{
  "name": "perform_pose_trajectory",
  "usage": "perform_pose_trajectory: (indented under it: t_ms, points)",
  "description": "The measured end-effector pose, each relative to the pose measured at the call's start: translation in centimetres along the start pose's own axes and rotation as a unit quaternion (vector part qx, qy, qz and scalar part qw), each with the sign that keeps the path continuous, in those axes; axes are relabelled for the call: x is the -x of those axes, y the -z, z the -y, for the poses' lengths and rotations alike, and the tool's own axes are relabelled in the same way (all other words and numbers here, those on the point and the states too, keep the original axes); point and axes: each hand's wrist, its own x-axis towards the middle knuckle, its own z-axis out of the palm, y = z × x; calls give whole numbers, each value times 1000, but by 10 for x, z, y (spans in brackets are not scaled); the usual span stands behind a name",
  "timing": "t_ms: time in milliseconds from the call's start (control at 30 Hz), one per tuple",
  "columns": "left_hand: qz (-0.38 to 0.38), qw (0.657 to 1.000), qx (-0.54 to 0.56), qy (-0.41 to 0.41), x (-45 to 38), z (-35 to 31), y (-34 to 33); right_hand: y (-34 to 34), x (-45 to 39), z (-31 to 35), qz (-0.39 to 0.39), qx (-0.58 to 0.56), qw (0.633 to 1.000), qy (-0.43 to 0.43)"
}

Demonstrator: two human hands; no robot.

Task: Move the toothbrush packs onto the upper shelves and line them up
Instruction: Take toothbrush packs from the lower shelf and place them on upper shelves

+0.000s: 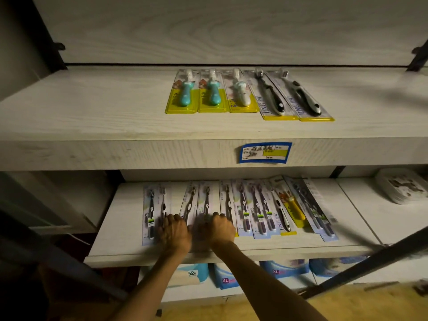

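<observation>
Our left hand (174,232) and right hand (221,229) curl onto packs (203,209) on the lower shelf (115,228), though whether either truly grips we cannot tell. More packs run rightward, overlapping. Above our hands, five packs (245,93) already line the upper shelf (92,112).

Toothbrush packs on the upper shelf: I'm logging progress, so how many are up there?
5, in one row: two teal, one white, then two black "JING PAI" packs to their right. None looks hidden.
</observation>
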Motion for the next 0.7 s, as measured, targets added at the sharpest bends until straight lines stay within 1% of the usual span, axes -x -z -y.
perform_pose_trajectory:
  t_ms: [100, 267, 333, 433, 467, 500, 533, 600, 633, 667, 700]
  points:
    - [-14, 1000, 9, 3, 1, -1, -1, -1, -3, 2, -6, 4, 1000, 1]
    - [-28, 999, 34, 10, 3, -4, 4, 2, -7, -2, -12, -9, 999, -31]
    - [-43, 996, 82, 14, 4, -5, 9, 3, -8, -4, -10, -14, 999, -39]
    - [-43, 978, 201, 33, 5, -4, 22, 5, -9, -7, 3, -39, 998, -49]
    - [-31, 965, 254, 50, 3, -3, 26, 5, -10, -8, 4, -65, 997, -52]
    - [-16, 944, 320, 77, 0, -1, 29, 5, -12, -9, 4, -105, 993, -58]
    - [6, 912, 396, 108, -3, 2, 33, 6, -14, -9, 5, -160, 985, -69]
    - [56, 830, 532, 157, -9, 7, 36, 8, -17, -8, 35, -283, 953, -103]
    - [85, 798, 572, 167, -9, 9, 39, 9, -17, -8, 59, -328, 936, -117]
    - [109, 775, 600, 165, -6, 10, 43, 11, -18, -9, 81, -368, 917, -129]
    - [128, 764, 612, 159, -5, 13, 44, 15, -16, -9, 104, -406, 897, -139]
